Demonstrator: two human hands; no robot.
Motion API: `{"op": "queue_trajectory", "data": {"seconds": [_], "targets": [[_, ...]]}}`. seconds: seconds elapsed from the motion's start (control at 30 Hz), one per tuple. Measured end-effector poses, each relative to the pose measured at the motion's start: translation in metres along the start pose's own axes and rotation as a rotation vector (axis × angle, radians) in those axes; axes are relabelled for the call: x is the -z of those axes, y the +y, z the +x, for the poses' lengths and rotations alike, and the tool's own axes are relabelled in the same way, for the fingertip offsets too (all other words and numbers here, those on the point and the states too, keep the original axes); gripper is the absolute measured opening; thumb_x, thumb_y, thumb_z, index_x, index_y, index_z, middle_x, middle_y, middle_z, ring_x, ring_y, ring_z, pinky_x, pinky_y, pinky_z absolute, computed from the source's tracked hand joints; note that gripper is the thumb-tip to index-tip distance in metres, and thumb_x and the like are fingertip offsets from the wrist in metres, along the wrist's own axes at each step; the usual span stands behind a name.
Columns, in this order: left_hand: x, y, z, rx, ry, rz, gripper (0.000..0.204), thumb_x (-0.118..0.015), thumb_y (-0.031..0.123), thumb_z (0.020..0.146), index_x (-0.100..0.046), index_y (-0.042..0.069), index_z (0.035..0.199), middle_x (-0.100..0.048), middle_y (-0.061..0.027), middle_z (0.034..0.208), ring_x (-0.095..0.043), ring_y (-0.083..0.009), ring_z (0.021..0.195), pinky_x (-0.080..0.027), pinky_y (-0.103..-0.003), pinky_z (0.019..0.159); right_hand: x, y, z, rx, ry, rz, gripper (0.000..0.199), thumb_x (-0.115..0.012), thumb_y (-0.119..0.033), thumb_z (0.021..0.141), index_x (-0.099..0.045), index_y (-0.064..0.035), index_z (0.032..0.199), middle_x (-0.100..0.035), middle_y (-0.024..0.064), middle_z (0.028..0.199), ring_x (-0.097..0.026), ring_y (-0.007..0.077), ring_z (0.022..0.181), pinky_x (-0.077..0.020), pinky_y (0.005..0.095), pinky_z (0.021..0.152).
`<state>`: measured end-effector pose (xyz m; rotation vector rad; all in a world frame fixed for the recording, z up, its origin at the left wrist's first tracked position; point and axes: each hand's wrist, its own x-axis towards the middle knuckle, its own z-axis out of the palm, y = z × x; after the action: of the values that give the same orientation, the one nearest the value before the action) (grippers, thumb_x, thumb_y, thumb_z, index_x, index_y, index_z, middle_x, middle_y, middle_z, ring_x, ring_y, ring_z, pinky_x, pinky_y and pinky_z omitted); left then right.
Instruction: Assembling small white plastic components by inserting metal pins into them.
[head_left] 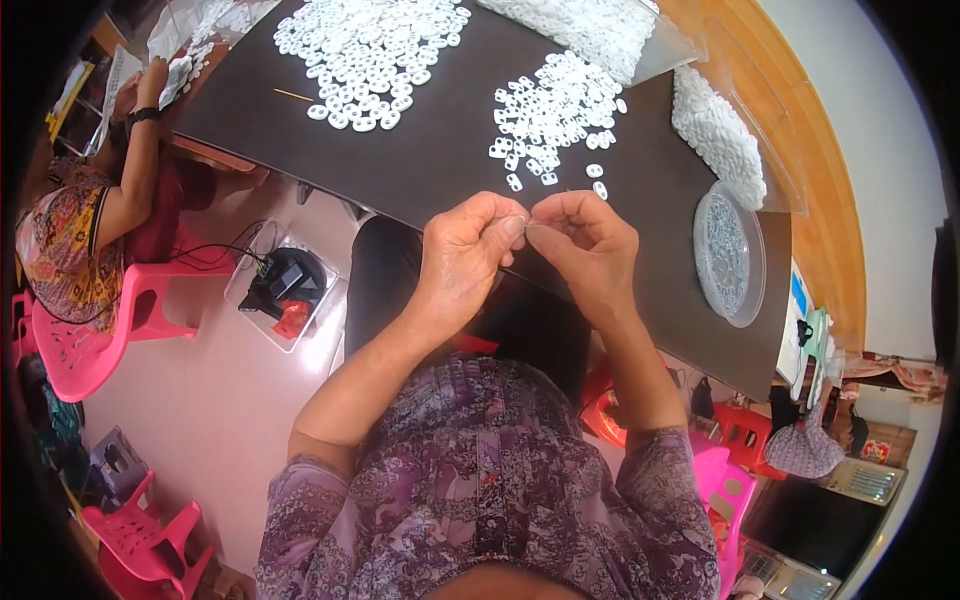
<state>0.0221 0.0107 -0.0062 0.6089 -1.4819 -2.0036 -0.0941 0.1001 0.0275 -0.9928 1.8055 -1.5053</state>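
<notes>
Both of my hands meet in front of my body at the near edge of the dark table (640,235). The thumb and fingers of my left hand (465,250) are pinched together. My right hand (595,250) pinches at the same spot, its fingertips almost touching the left thumb. Whatever sits between the fingertips is too small to make out. Just beyond my hands lies a loose pile of small white two-holed plastic pieces (550,110). A few stray pieces from it lie close to my right fingers.
A larger heap of white oval pieces (370,50) spreads farther left, beside a thin yellow stick (293,94). Bags of white pieces (715,130) and a round clear dish of small silvery parts (722,255) stand right. Another person (90,220) works at far left, near a pink chair (100,320).
</notes>
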Motion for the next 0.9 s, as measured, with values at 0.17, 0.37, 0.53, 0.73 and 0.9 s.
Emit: {"op": "queue_trajectory", "data": {"seconds": [0.17,0.37,0.53,0.73,0.9], "targets": [[0.004,0.003,0.0,0.019,-0.007,-0.003,0.014,-0.058,0.015,0.091,-0.063,0.002,0.092,-0.058,0.0021,0.073,-0.048,-0.0022,0.061,-0.039,-0.015,0.053,0.001,0.002,-0.001,0.012,-0.001,-0.069,0.017,-0.065,0.004,0.077,-0.061,0.0025,0.093,-0.061,0.0039,0.088,-0.057,0.0085,0.079,-0.0463,0.021,0.073],[0.005,0.002,-0.001,-0.004,-0.01,0.009,0.014,-0.057,0.014,0.091,-0.063,0.001,0.092,-0.058,0.002,0.072,-0.048,-0.0025,0.06,-0.038,-0.015,0.053,-0.001,0.0,-0.001,-0.026,0.009,-0.094,0.017,-0.065,0.003,0.077,-0.061,0.0023,0.094,-0.061,0.0035,0.088,-0.057,0.0082,0.079,-0.0465,0.021,0.073],[0.006,0.001,-0.002,-0.018,-0.005,0.017,0.013,-0.057,0.013,0.091,-0.063,0.001,0.091,-0.058,0.0021,0.072,-0.048,-0.0024,0.06,-0.038,-0.015,0.053,-0.004,0.0,-0.001,0.003,0.002,-0.073,0.017,-0.065,0.003,0.078,-0.061,0.0022,0.094,-0.062,0.0032,0.087,-0.057,0.0077,0.078,-0.0464,0.0204,0.072],[0.0,-0.003,-0.005,-0.126,0.109,0.127,0.006,-0.057,0.002,0.085,-0.059,-0.001,0.08,-0.056,-0.0036,0.067,-0.051,-0.0088,0.058,-0.042,-0.023,0.051,-0.011,-0.001,-0.002,0.007,0.019,-0.068,0.015,-0.066,0.002,0.077,-0.062,0.0012,0.092,-0.061,0.0012,0.085,-0.056,0.0059,0.075,-0.0457,0.0194,0.07],[0.0,-0.008,-0.005,-0.269,0.182,0.287,0.003,-0.057,-0.002,0.081,-0.057,-0.001,0.078,-0.055,-0.0081,0.067,-0.054,-0.0162,0.058,-0.043,-0.03,0.053,-0.016,-0.001,0.0,0.007,0.04,-0.084,0.014,-0.067,0.002,0.076,-0.063,0.0006,0.089,-0.062,0.0002,0.081,-0.055,0.005,0.072,-0.0453,0.0186,0.067]]}}
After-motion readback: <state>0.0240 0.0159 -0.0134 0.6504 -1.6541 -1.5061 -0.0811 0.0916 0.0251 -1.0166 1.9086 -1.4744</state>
